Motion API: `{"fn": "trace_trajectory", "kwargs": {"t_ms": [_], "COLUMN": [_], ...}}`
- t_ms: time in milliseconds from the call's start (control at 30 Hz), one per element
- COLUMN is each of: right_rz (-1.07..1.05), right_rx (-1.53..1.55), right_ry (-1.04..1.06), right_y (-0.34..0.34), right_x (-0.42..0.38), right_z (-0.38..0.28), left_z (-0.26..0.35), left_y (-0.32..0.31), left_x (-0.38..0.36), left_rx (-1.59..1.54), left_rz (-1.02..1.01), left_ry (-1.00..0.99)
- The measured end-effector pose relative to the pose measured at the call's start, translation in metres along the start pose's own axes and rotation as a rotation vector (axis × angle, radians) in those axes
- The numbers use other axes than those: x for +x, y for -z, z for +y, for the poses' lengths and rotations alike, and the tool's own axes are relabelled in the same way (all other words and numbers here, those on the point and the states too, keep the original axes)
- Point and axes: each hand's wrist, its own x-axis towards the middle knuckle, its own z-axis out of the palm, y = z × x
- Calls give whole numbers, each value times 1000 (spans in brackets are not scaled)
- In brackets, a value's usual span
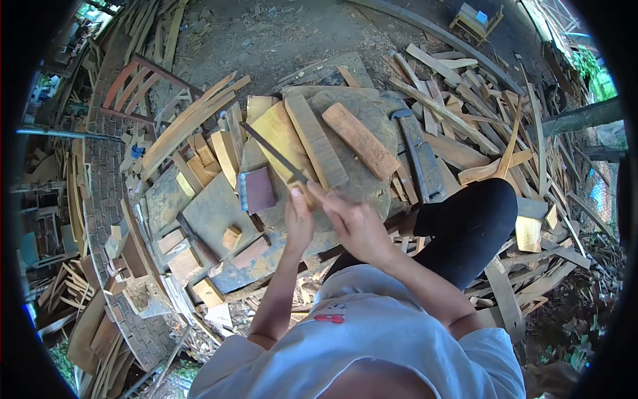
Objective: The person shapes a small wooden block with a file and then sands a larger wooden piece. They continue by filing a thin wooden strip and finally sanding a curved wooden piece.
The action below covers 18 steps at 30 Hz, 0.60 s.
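My right hand (359, 226) is closed around the near end of a long, dark metal file (276, 151), which points away to the upper left. Close beside it, my left hand (299, 223) pinches a small piece of wood (300, 189) against the file's near end. Under the file lies a yellowish board (282, 136), next to a longer brown plank (316, 139). A maroon sheet of sandpaper (261, 189) rests left of my left hand. Farther right is a thick wooden block (361, 141). My fingers partly hide the small piece and the file's grip.
A dark metal bar with a hooked end (413, 156) lies right of the worktop (212, 209). Small wood offcuts (232, 237) sit at its left side. Scrap wood (465, 113) is heaped on the right, and a reddish slatted frame (149, 93) stands at the far left.
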Motion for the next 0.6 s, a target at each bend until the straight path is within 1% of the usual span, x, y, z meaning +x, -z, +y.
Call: {"fn": "trace_trajectory", "kwargs": {"t_ms": [33,67,133,167,233,267,333,400,433,533,567,600], "right_rz": [-97,-99,-54,-55,33,35,-17,-27,-31,4,8,-16], "right_rx": [54,53,153,155,34,32,57,39,18,55,45,56], "right_ry": [-95,-92,-102,-101,-27,-27,-43,-48,-64,-35,-29,-66], "right_y": [3,5,8,6,1,2,4,3,4,1,3,4], "right_x": [-3,-1,5,4,4,2,-1,-2,-2,3,7,10], "right_z": [-6,-7,-6,-7,-8,-7,-6,-9,-10,-6,-4,-2], "left_z": [5,4,5,8,2,-4,-4,0,-1,-3,1,4], "left_y": [6,7,4,4,12,14,15,16,16,13,11,10], "left_x": [0,-1,-2,-5,-3,-3,-4,-1,2,0,-1,-2], "left_rx": [9,9,91,192,154,112,149,172,173,150,172,193], "left_rz": [-60,-57,-41,-46,-80,-107,-98,-136,-143,-108,-108,-106], "left_ry": [36,35,-12,-40,-59,-64,-95,44,38,-17,-96,-175]}}
